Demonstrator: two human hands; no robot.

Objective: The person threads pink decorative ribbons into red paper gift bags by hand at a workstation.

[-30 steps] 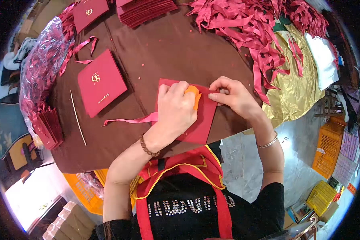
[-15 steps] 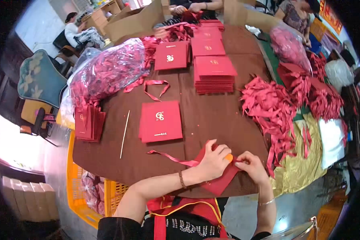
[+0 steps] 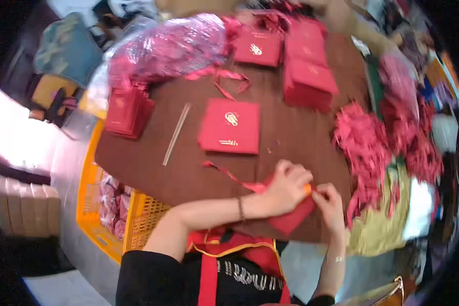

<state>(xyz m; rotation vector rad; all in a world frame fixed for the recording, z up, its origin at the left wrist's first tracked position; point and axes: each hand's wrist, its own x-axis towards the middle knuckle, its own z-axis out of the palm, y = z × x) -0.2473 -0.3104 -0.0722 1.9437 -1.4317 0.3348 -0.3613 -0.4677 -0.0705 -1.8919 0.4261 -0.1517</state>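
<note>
Near the front edge of the table, a red card or folder lies under my hands, turned at an angle. My left hand presses on its upper part with fingers bent, and an orange cover shows at a fingertip. At the right corner my right hand is closed in a pinch; blur hides exactly what is between the fingertips. A red ribbon runs out leftward from beneath my left hand. Just beyond lies a small stack of red folders with gold print.
A thin pale stick lies left of the stack. Further red stacks stand at the back, and upright folders at left. A plastic bag of red ribbons and a ribbon heap flank them. A yellow crate sits below the table.
The whole view has tilted downward and shifted, so the table appears higher and further right. Both hands stay at the same red card, with little visible change in their grip.
</note>
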